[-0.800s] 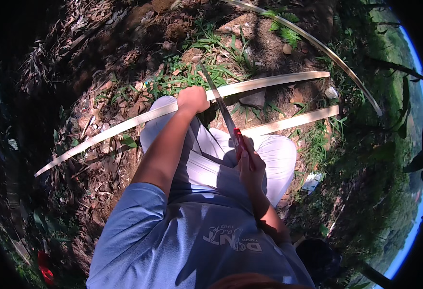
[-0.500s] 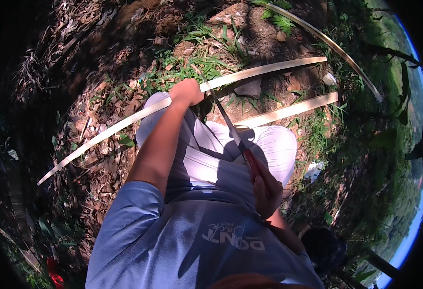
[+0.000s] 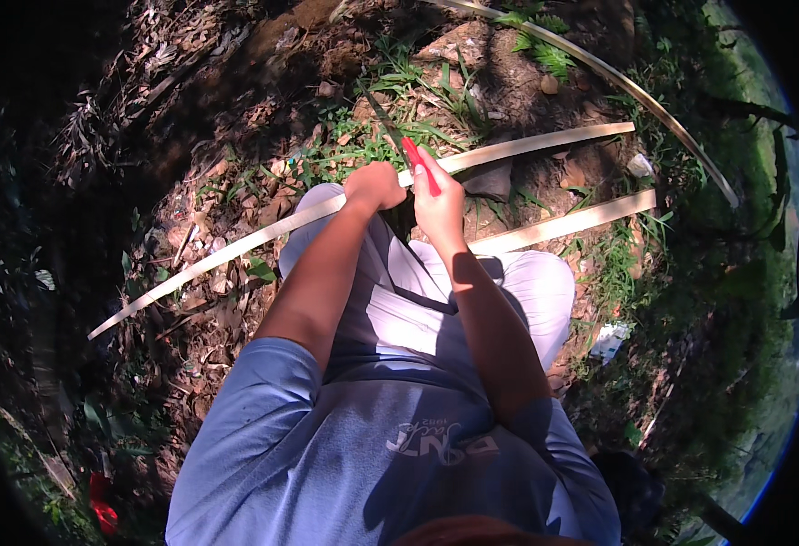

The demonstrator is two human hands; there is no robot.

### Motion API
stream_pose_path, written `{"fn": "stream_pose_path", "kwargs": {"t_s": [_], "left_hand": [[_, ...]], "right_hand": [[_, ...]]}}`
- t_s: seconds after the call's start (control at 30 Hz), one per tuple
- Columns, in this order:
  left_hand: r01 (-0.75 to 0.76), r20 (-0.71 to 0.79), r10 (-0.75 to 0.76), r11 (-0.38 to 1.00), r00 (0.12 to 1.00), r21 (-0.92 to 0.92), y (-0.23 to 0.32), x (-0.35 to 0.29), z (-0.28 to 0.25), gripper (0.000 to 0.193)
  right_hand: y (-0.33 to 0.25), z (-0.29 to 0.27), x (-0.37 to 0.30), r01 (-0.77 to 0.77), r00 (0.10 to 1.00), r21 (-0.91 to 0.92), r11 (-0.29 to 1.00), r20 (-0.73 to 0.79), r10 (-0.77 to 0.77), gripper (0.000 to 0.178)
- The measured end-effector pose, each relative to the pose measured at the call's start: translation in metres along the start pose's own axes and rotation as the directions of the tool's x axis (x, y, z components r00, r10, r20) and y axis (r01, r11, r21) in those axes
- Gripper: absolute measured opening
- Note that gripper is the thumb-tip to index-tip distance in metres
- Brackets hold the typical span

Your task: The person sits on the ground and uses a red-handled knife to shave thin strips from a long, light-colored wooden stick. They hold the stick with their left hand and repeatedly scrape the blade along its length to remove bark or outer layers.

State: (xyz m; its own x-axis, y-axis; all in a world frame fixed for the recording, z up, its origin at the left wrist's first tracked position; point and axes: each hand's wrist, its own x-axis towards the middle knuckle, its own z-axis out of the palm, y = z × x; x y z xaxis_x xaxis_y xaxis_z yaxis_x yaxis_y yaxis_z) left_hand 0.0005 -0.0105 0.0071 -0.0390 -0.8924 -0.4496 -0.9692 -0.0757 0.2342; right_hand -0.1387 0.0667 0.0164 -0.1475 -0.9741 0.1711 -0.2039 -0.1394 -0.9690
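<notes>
Clenching the strip [image 3: 226, 257] in my left hand [image 3: 375, 187], I have it crossing over my left knee [image 3: 313, 202], one end low on my left, the other reaching out to my right above the ground. My right hand [image 3: 439, 202] is wrapped round the red handle [image 3: 427, 170] of a blade [image 3: 385, 120], just beside my left hand, and the blade lies at a slant past the strip, its tip pointing away from me toward the grass [image 3: 422, 82].

As for progress, I would judge the cut unfinished. The strip runs on to both sides of my hands, and I see no parted end or loose piece under the blade. How deep any notch goes I cannot tell, because my right hand and the handle cover that spot. What is left, by my reckoning, is the rest of this cut.

Two more pale strips lie apart from mine: a lower strip [image 3: 581, 218] by my right knee [image 3: 545, 282], its near end hidden by my leg, and a far strip [image 3: 600, 65] curving beyond. Neither is in my hands, and whether they have been worked on I cannot say
</notes>
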Motion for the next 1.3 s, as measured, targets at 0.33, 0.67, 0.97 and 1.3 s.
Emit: {"fn": "stream_pose_path", "kwargs": {"t_s": [0.33,0.67,0.97,1.3], "left_hand": [[-0.036,0.018,0.037,0.998,0.999,-0.043,-0.012,0.019,0.008,0.045],[-0.030,0.157,0.038,0.998,0.987,-0.048,-0.014,0.037,0.001,0.055],[0.017,0.147,-0.012,0.999,0.989,-0.031,-0.024,0.033,0.005,0.054],[-0.021,0.206,0.035,0.997,0.978,-0.072,-0.027,0.047,0.005,0.055]], "right_hand": [[-0.010,-0.052,-0.105,-0.050,0.997,-0.223,0.973,0.039,0.060,0.045],[-0.116,-0.155,-0.225,-0.108,0.986,-0.259,0.960,0.092,0.136,0.044],[-0.017,-0.041,-0.078,0.101,0.995,-0.086,0.991,0.027,-0.099,0.041],[0.004,-0.006,-0.040,-0.075,0.997,0.079,0.994,0.031,0.073,0.045]]}}
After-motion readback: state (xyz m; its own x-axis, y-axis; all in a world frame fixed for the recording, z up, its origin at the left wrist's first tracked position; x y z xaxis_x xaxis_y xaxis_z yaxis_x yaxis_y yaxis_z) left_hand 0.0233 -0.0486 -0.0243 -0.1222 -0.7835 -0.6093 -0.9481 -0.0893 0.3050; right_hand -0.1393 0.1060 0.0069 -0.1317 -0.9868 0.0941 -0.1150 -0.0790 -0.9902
